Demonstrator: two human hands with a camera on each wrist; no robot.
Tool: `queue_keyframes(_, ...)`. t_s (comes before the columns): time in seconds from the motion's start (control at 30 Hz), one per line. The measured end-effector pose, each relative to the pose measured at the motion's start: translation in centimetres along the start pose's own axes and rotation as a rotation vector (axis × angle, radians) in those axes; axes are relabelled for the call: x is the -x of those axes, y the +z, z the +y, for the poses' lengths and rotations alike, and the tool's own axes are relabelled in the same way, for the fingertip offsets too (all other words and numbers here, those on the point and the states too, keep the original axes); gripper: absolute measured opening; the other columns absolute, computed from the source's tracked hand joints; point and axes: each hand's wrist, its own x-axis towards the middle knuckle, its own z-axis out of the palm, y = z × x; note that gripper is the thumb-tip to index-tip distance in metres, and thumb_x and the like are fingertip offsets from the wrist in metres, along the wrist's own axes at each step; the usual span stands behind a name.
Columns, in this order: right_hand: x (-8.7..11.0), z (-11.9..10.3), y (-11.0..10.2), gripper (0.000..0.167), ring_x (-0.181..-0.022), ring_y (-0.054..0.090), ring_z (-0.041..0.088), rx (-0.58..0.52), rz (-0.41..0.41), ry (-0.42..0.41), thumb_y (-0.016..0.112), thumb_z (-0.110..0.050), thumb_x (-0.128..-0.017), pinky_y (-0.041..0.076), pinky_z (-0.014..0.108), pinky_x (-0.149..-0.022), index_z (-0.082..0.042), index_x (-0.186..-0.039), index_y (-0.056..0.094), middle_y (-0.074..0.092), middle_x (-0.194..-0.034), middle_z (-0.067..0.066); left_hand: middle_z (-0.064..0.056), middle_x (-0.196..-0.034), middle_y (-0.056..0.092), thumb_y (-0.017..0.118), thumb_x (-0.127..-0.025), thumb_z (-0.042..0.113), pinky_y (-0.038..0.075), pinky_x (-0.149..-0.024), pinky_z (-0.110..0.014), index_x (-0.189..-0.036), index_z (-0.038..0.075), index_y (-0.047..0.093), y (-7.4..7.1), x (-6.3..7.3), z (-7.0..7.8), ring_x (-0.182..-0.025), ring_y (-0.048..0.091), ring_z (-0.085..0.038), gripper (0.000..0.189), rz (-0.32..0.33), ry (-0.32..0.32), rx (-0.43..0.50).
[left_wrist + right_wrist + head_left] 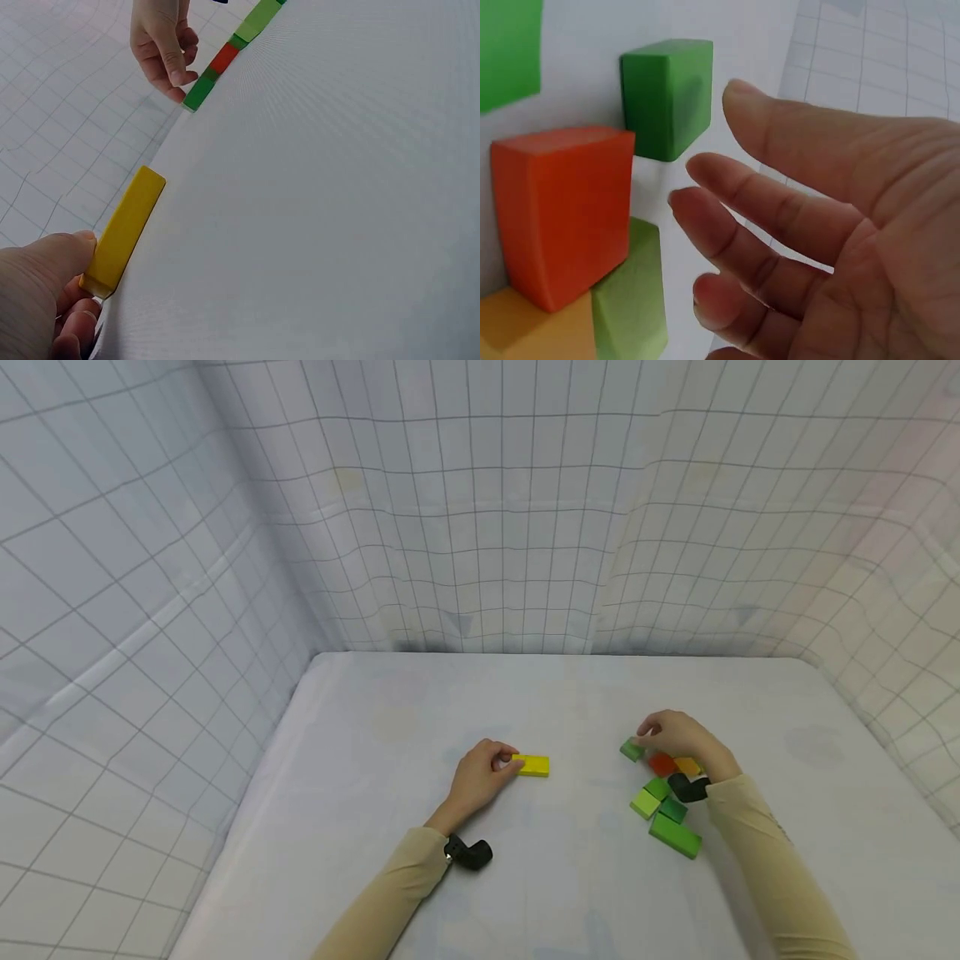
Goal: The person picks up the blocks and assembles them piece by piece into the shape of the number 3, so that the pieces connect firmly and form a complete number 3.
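Observation:
My left hand [477, 774] pinches one end of a long yellow block [533, 766] on the white table. In the left wrist view the thumb lies along the near end of the yellow block [124, 234], with the fingers on its far side. My right hand [675, 735] hovers over the loose group at the right. Its thumb and fingertips are parted beside a small dark green block [667, 99], with a gap showing in the right wrist view. Close by stands an orange-red block [566, 210], next to a light green block [634, 296] and a yellow-orange block [540, 330].
Nearer me than the right hand, several green blocks lie together, among them a long green block [675, 836] and a lime block [645, 803]. White gridded cloth [480, 527] hangs behind the table [405, 693] and along both sides.

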Motion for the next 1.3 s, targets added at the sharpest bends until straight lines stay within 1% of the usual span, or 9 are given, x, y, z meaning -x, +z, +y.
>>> queue_keyframes(0.13, -0.3, 0.7, 0.0, 0.031, -0.080, 0.053, 0.023, -0.025, -0.046, 0.012, 0.064, -0.026, -0.091, 0.047, 0.037, -0.071, 0.000, -0.108, 0.064, 0.061, -0.095, 0.010, 0.005, -0.081, 0.053, 0.069, -0.088, 0.029, 0.038, -0.060, -0.024, -0.100, 0.013, 0.071, -0.1, 0.0, 0.1, -0.065, 0.045, -0.007, 0.021, -0.003, -0.003, -0.001)
queue_keyframes(0.23, -0.2, 0.8, 0.0, 0.033, -0.083, 0.053, 0.025, -0.051, -0.071, 0.014, 0.065, -0.027, -0.090, 0.047, 0.039, -0.073, 0.000, -0.109, 0.063, 0.061, -0.098, 0.012, 0.005, -0.081, 0.053, 0.069, -0.088, 0.030, 0.037, -0.059, -0.024, -0.100, 0.012, 0.071, -0.2, 0.0, 0.2, -0.065, 0.044, -0.007, 0.021, -0.006, -0.009, 0.002)
queue_keyframes(0.37, -0.1, 0.7, 0.0, 0.035, -0.087, 0.054, 0.027, -0.057, -0.081, -0.012, 0.068, -0.026, -0.088, 0.047, 0.040, -0.075, 0.002, -0.110, 0.063, 0.060, -0.103, 0.017, 0.006, -0.080, 0.052, 0.068, -0.088, 0.030, 0.037, -0.059, -0.024, -0.100, 0.012, 0.071, -0.2, 0.1, 0.3, -0.065, 0.044, -0.007, 0.021, -0.005, -0.012, 0.003)
queue_keyframes(0.47, -0.1, 0.7, 0.0, 0.035, -0.087, 0.055, 0.026, -0.045, -0.075, -0.021, 0.069, -0.025, -0.087, 0.047, 0.040, -0.075, 0.001, -0.110, 0.063, 0.060, -0.104, 0.016, 0.006, -0.081, 0.053, 0.068, -0.088, 0.030, 0.037, -0.059, -0.024, -0.100, 0.013, 0.071, -0.2, 0.1, 0.3, -0.065, 0.044, -0.007, 0.021, 0.000, -0.006, 0.000)
queue_keyframes(0.63, -0.2, 0.7, 0.2, 0.033, -0.083, 0.054, 0.024, -0.043, -0.081, -0.031, 0.071, -0.023, -0.086, 0.046, 0.038, -0.072, 0.001, -0.108, 0.063, 0.061, -0.099, 0.013, 0.005, -0.081, 0.053, 0.068, -0.089, 0.030, 0.037, -0.059, -0.023, -0.100, 0.013, 0.071, -0.2, 0.1, 0.3, -0.065, 0.044, -0.007, 0.021, -0.002, 0.001, 0.006)
queue_keyframes(0.83, -0.6, 0.3, 0.6, 0.030, -0.078, 0.053, 0.022, -0.083, -0.085, -0.038, 0.072, -0.022, -0.084, 0.045, 0.035, -0.068, 0.001, -0.102, 0.063, 0.060, -0.092, 0.010, 0.006, -0.080, 0.052, 0.068, -0.089, 0.030, 0.037, -0.060, -0.024, -0.100, 0.012, 0.071, -0.1, 0.1, 0.2, -0.065, 0.044, -0.007, 0.021, -0.001, -0.003, 0.007)
queue_keyframes(1.0, -1.2, -0.3, 1.1, 0.027, -0.074, 0.052, 0.019, -0.097, -0.089, -0.054, 0.073, -0.021, -0.084, 0.045, 0.033, -0.068, 0.000, -0.098, 0.064, 0.060, -0.086, 0.006, 0.006, -0.081, 0.053, 0.068, -0.089, 0.030, 0.037, -0.059, -0.024, -0.100, 0.012, 0.071, -0.1, 0.1, 0.2, -0.065, 0.044, -0.007, 0.021, -0.002, -0.009, 0.008)
queue_keyframes(1.17, -1.6, -1.1, 1.7, 0.025, -0.077, 0.054, 0.019, -0.087, -0.091, -0.096, 0.073, -0.021, -0.083, 0.044, 0.035, -0.069, -0.003, -0.098, 0.066, 0.062, -0.088, 0.005, 0.006, -0.080, 0.052, 0.068, -0.089, 0.031, 0.037, -0.059, -0.024, -0.100, 0.013, 0.071, -0.1, 0.1, 0.2, -0.065, 0.044, -0.007, 0.022, -0.010, -0.020, 0.007)
queue_keyframes(1.3, -2.0, -1.8, 2.3, 0.023, -0.079, 0.053, 0.020, -0.099, -0.104, -0.122, 0.074, -0.021, -0.082, 0.043, 0.035, -0.069, -0.006, -0.098, 0.067, 0.062, -0.088, 0.004, 0.005, -0.080, 0.053, 0.067, -0.089, 0.032, 0.037, -0.059, -0.024, -0.100, 0.013, 0.071, -0.1, 0.2, 0.2, -0.064, 0.044, -0.007, 0.023, -0.012, -0.023, 0.009)
